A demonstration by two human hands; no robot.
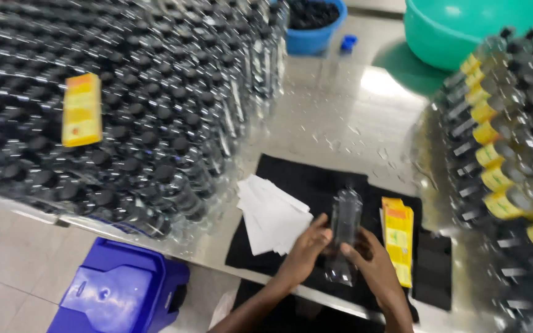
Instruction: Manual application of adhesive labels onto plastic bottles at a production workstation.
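1. A wet, shiny steel worktable (340, 117) fills the room's middle, beads of water scattered across it; pale floor tiles (7, 259) show below its near edge.
2. A black cloth mat (303, 179) lies at the near edge of the table.
3. Over the mat, the left hand (306, 250) and the right hand (371, 259) both have their fingers wrapped round a clear plastic bottle (343, 231), one on each side, the bottle lying lengthwise away from the person.
4. Just left of the bottle sits a loose stack of white paper sheets (272, 216); just right lies a yellow and orange label stack (399, 237).
5. A great block of clear black-capped bottles (149, 105) crowds the left, a yellow label pack (82, 110) resting on top.
6. Rows of labelled bottles (507, 160) crowd the right.
7. Farther back stand a blue tub (316, 34) and a green plastic basin (464, 31).
8. A blue plastic stool (115, 290) stands on the floor.
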